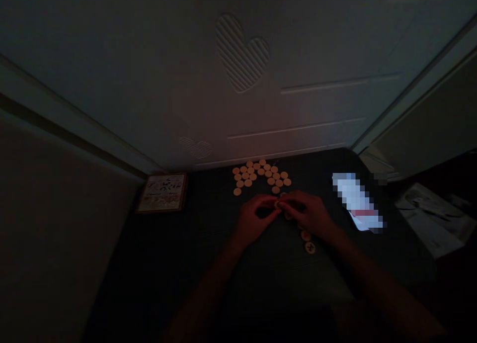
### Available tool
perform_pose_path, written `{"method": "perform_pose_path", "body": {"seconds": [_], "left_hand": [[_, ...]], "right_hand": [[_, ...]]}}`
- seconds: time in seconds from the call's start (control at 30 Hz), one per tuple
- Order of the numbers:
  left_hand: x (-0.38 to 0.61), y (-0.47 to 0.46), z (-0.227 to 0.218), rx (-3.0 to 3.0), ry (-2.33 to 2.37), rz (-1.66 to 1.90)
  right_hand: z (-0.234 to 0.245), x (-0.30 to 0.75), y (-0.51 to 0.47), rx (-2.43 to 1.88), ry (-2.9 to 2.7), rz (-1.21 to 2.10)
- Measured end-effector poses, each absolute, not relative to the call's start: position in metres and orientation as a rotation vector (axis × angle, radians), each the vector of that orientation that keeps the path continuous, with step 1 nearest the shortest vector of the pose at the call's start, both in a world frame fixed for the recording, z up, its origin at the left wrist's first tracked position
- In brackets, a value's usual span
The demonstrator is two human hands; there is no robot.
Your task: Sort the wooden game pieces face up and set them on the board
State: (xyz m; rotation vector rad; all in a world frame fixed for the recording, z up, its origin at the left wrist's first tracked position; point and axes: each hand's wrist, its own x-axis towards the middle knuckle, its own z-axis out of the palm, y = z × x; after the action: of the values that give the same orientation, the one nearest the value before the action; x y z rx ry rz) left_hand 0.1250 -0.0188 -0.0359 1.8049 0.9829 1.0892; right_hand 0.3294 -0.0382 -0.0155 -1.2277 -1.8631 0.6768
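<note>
A small round wooden disc point(277, 204) is pinched between the fingertips of my left hand point(255, 217) and my right hand point(310, 213). Just beyond my hands, several pale discs point(245, 176) lie spread in a loose cluster on the dark table point(208, 233). More discs run in a slanting line below my right hand, which partly covers them. At the near end of that line, one disc point(310, 247) shows a dark cross-like mark, and a disc with a reddish mark point(305, 235) lies beside it.
On the left of the table sits a square box point(162, 193) with a printed lid. A bright, blurred-out phone-like screen point(356, 199) lies to the right. Behind the table rises a pale panel point(167, 84) with raised hearts. Papers point(432, 216) lie beyond the right edge. The light is dim.
</note>
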Motion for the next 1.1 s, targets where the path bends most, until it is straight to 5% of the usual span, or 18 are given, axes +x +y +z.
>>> {"method": "perform_pose_path", "body": {"seconds": [1.1], "left_hand": [[0.127, -0.037, -0.022, 2.411, 0.744, 0.597]], "right_hand": [[-0.025, 0.361, -0.020, -1.527, -1.693, 0.455]]}}
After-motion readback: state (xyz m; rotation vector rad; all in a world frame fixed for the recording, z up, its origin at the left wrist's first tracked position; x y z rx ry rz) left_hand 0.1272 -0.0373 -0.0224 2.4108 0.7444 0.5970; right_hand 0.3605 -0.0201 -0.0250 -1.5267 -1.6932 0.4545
